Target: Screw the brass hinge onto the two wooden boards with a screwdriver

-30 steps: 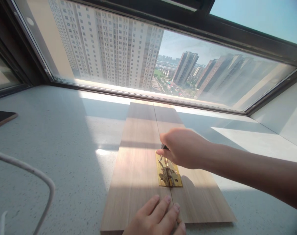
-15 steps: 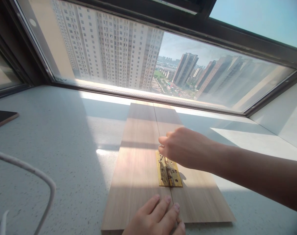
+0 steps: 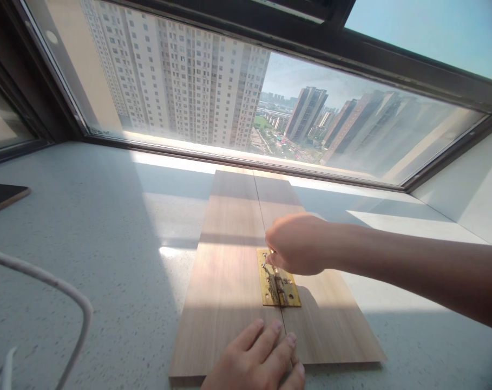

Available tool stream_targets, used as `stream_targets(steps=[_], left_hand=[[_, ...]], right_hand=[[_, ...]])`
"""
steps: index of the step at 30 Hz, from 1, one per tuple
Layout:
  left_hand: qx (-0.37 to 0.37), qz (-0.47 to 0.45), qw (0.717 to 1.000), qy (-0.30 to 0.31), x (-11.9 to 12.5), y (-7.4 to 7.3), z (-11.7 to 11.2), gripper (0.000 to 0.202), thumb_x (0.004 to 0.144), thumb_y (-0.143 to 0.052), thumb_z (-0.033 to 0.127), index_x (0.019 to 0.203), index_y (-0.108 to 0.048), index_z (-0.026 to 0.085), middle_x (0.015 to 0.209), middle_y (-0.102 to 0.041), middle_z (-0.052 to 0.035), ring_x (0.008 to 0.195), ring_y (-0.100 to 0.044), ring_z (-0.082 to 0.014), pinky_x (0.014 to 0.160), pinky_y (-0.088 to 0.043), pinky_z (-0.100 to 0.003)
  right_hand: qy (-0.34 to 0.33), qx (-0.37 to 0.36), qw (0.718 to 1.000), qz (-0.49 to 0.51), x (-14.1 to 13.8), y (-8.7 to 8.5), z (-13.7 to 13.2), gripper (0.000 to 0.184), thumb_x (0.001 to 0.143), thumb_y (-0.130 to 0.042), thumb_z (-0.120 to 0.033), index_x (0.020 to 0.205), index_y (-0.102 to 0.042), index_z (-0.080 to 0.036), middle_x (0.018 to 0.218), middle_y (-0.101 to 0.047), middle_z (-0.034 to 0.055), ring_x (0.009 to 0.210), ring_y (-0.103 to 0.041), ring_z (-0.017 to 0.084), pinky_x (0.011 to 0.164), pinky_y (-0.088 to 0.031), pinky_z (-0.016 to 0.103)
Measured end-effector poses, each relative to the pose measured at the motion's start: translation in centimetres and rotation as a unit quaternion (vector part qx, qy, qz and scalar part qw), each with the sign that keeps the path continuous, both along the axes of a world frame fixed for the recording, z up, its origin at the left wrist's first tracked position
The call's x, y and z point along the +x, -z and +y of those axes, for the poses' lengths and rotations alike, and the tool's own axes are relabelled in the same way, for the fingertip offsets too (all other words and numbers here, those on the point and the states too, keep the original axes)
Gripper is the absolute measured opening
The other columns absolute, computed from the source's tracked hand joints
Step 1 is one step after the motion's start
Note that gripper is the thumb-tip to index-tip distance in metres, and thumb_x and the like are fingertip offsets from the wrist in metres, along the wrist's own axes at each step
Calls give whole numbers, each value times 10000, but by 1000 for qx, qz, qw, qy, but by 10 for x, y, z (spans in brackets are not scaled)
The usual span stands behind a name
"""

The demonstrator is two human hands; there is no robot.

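A worn brass hinge [image 3: 273,292] lies open across the seam between two pale wooden boards [image 3: 225,260], its knuckle along the gap. My right hand [image 3: 296,242] reaches in from the right, closed, with fingertips at the hinge's far left corner. A small silver screw [image 3: 264,264] shows at those fingertips, apparently pinched; the fingers partly cover it. Below the hinge, my left hand [image 3: 256,360] rests flat over the boards' near end with its fingers spread. A small brownish thing shows between its fingers, too hidden to name.
The boards lie on a speckled white sill [image 3: 119,281] reaching to the window frame [image 3: 213,158]. A pale cable [image 3: 77,298] curves at the left, near a dark, flat phone-like object [image 3: 4,196]. A white wall [image 3: 473,189] stands at the right.
My right hand has turned and come slightly lower over the hinge, covering more of its far end. My left hand stays on the boards. The view has shifted slightly.
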State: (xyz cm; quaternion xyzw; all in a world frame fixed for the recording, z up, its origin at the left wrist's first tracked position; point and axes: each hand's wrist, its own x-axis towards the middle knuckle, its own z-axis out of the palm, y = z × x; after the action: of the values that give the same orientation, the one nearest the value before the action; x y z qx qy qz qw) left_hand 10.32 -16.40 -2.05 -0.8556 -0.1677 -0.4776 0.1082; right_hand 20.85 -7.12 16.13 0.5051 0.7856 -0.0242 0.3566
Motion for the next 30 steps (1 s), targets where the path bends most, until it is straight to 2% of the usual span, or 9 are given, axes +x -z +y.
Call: stream_targets(steps=[3, 7, 10, 12, 16, 20, 22, 26, 30], left_hand=[[-2, 6, 1000, 2, -1, 0, -1, 99, 868, -559, 196, 797, -629, 203, 889, -738, 11, 802, -698, -154, 714, -563, -258], [-7, -3, 1000, 2, -1, 0, -3, 95, 846, -576, 188, 762, -620, 197, 882, -738, 5, 793, -699, -168, 699, -560, -271], [-8, -5, 1000, 1, -1, -1, -3, 92, 844, -575, 189, 765, -621, 195, 886, -736, -1, 805, -696, -168, 714, -555, -274], [-5, 4, 1000, 2, -1, -1, -3, 86, 849, -571, 194, 783, -625, 195, 899, -734, -4, 818, -691, -164, 730, -552, -273], [-2, -2, 1000, -1, -1, 1, -2, 94, 849, -568, 191, 776, -628, 195, 896, -734, -3, 807, -689, -157, 722, -553, -270], [-2, -29, 1000, -9, 2, 2, -1, 119, 845, -573, 188, 739, -625, 199, 861, -737, 14, 755, -697, -158, 668, -565, -270], [-2, -34, 999, -9, 3, 2, -1, 121, 845, -576, 187, 734, -625, 203, 852, -739, 18, 743, -700, -161, 650, -568, -272], [0, -35, 999, -6, 3, 2, 0, 120, 851, -578, 195, 741, -623, 203, 846, -739, 18, 742, -697, -154, 645, -565, -263], [-5, -21, 1000, -4, 2, 2, 0, 113, 843, -588, 203, 733, -615, 201, 857, -736, 17, 751, -694, -155, 660, -564, -262]], right_hand=[[-16, -8, 1000, 22, 3, -5, -1, 311, 747, -612, -248, 1043, -625, -154, 800, -656, 73, 682, -612, 229, 470, -334, 274], [-121, 19, 992, 27, 9, -9, 2, 154, 740, -583, -137, 876, -642, -181, 706, -626, 42, 614, -569, 189, 475, -284, 271], [-156, 15, 987, 40, 14, -9, 7, 74, 790, -583, -197, 817, -650, -184, 685, -619, 40, 599, -542, 170, 493, -270, 270], [-147, 7, 988, 51, 15, -7, 10, 129, 823, -577, -277, 808, -657, -176, 670, -613, 42, 583, -524, 160, 491, -264, 267], [-132, 25, 988, 77, 14, 1, 12, 396, 884, -465, -470, 737, -657, -158, 609, -585, 53, 528, -489, 155, 474, -248, 271], [-96, 54, 993, 50, 7, 4, 7, 505, 908, -373, -497, 615, -615, -164, 569, -563, 62, 511, -497, 163, 484, -260, 273], [-77, 69, 993, 54, 5, 2, 4, 460, 910, -362, -475, 667, -609, -173, 612, -582, 62, 531, -512, 170, 493, -272, 273], [-39, 53, 993, 97, 14, -2, 1, 180, 865, -442, -323, 868, -572, -199, 750, -625, 45, 585, -528, 166, 503, -288, 259], [-55, 52, 990, 119, 31, 0, 6, 124, 859, -475, -284, 825, -572, -214, 774, -619, 38, 631, -532, 165, 521, -291, 249]])
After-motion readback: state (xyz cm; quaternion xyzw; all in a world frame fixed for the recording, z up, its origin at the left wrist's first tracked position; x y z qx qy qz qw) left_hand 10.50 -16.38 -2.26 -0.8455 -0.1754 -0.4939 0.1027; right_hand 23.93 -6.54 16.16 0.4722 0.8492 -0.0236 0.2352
